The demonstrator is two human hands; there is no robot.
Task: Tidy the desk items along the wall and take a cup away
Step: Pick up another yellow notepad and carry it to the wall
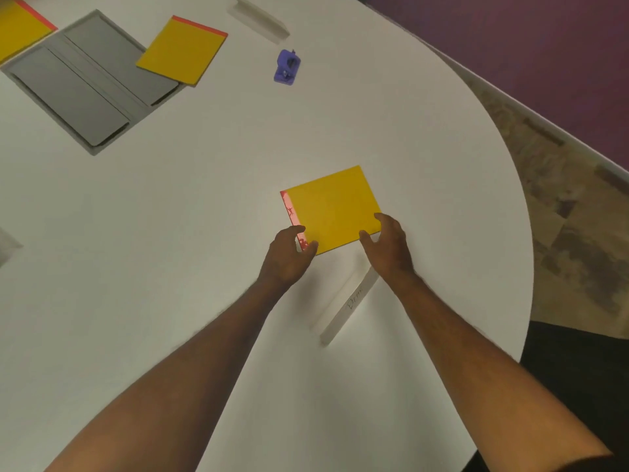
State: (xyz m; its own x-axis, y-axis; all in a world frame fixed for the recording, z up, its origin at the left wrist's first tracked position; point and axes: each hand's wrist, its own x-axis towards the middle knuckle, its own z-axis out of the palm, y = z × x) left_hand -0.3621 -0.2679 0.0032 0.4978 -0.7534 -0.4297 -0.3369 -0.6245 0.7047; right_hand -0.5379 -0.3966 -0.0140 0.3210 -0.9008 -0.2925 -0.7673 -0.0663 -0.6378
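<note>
Gripping the yellow notepad (335, 207) flat on the white table (204, 206), near its right edge: our left hand (287, 255) and right hand (388, 243) pinch its near corners. Tidying step underway; next needs lifting it toward the other pad (182, 51). No cup visible.

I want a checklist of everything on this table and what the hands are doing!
Surface: white round table.
Job's things: near yellow pad flat; second yellow pad overlapping grey folder; third pad at top left; no cup seen.
Clutter: purple hole punch; two white name cards.
Hands: left hand and right hand pinch the near pad's corners.
Cables: nothing seen.
Surroundings: purple wall, patterned carpet.
</note>
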